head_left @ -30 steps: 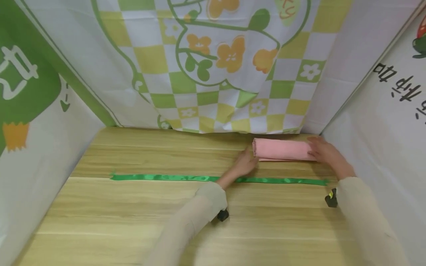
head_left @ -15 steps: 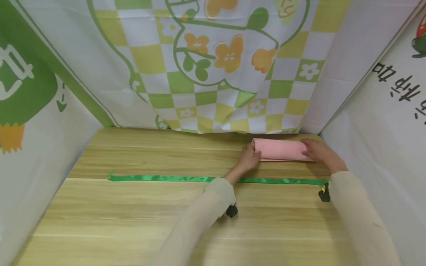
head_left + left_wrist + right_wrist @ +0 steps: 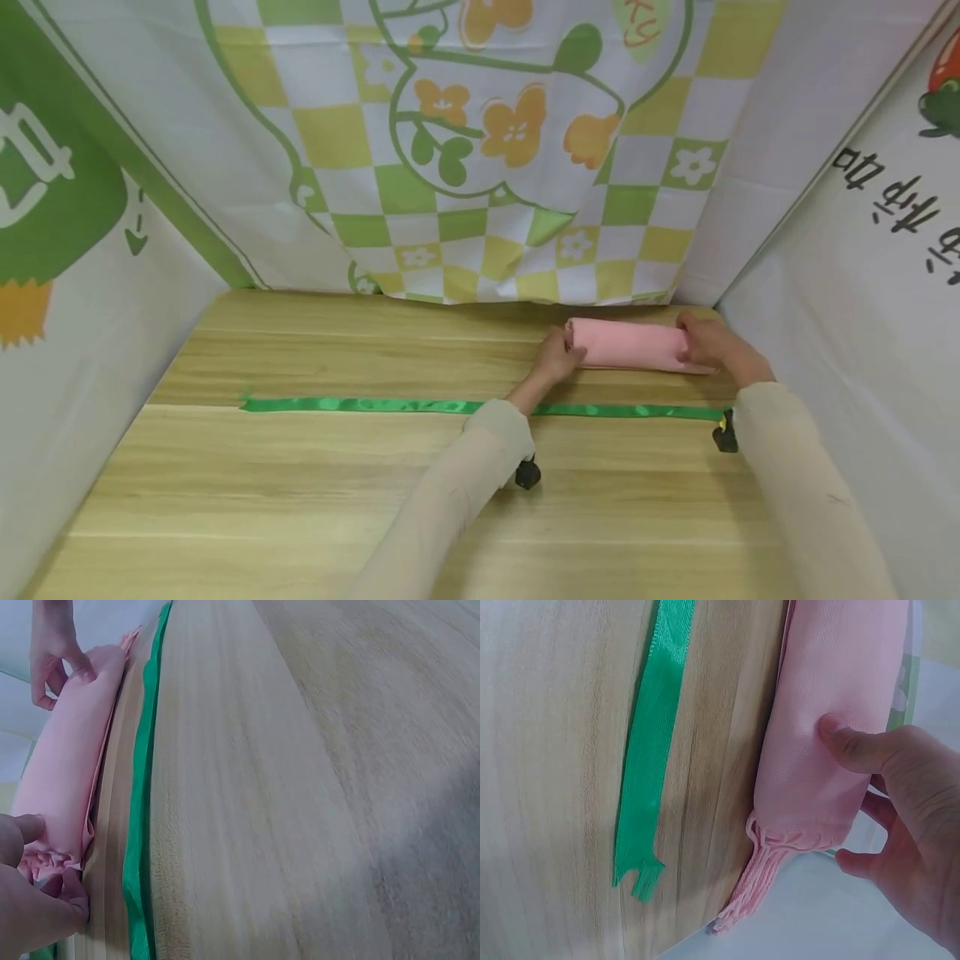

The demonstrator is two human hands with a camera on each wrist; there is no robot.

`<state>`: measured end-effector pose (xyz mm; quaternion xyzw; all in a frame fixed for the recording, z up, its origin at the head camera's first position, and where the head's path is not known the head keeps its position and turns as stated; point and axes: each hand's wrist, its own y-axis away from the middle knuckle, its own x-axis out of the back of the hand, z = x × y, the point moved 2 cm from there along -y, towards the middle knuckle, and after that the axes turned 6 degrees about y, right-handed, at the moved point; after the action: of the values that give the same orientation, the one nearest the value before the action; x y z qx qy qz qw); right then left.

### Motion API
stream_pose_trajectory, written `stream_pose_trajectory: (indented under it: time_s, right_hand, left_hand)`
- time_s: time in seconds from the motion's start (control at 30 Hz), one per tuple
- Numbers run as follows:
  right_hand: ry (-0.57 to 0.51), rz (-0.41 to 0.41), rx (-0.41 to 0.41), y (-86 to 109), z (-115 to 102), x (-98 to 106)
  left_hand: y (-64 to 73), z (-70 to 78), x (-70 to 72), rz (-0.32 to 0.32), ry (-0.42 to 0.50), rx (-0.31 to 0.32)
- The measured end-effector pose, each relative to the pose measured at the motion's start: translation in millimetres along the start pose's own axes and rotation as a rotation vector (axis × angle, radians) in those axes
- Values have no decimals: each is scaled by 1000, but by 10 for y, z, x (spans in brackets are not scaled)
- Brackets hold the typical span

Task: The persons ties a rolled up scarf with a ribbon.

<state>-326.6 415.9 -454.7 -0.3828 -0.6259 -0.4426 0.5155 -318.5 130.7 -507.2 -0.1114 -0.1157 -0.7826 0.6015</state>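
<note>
A rolled pink scarf (image 3: pixel 628 344) lies at the back right of the wooden table. Its fringe (image 3: pixel 754 889) hangs out of the right end in the right wrist view. My left hand (image 3: pixel 555 357) grips the left end, thumb on top and fingertips at the rolled edge in the left wrist view. Around the right end, my right hand (image 3: pixel 718 346) holds the roll, thumb on its near face and the other fingers partly hidden behind it. In front of the scarf a green ribbon (image 3: pixel 337 405) is stretched flat across the table, passing beneath my left forearm.
A checked cloth (image 3: pixel 517 233) hangs behind the table, close to the scarf. Printed white panels close in both sides; the right panel (image 3: pixel 847 350) stands near my right hand. A black wrist device (image 3: pixel 528 473) sits under my left cuff.
My left hand has moved right and taken hold of the scarf's left end. My right hand has slid left along the roll and grips it. The scarf's right end has shifted slightly toward me.
</note>
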Motion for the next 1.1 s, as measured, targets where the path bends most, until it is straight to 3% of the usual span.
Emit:
stream_pose_trajectory:
  time_s: [0.17, 0.33, 0.47, 0.63, 0.93, 1.1]
  right_hand:
    - [38, -10, 45, 7, -37, 1]
    - [91, -9, 58, 10, -36, -44]
    - [32, -11, 47, 14, -14, -126]
    - [-40, -30, 18, 39, 8, -204]
    - [65, 50, 43, 104, -16, -198]
    - [121, 116, 46, 147, -46, -173]
  left_hand:
    - [-34, -13, -6, 15, 22, 38]
    - [-75, -14, -15, -44, -59, 21]
    - [-59, -3, -1, -82, -76, 2]
    - [-21, 8, 11, -83, -87, -46]
    - [-19, -29, -43, -96, 2, -38]
    - [-2, -21, -46, -87, 1, -31]
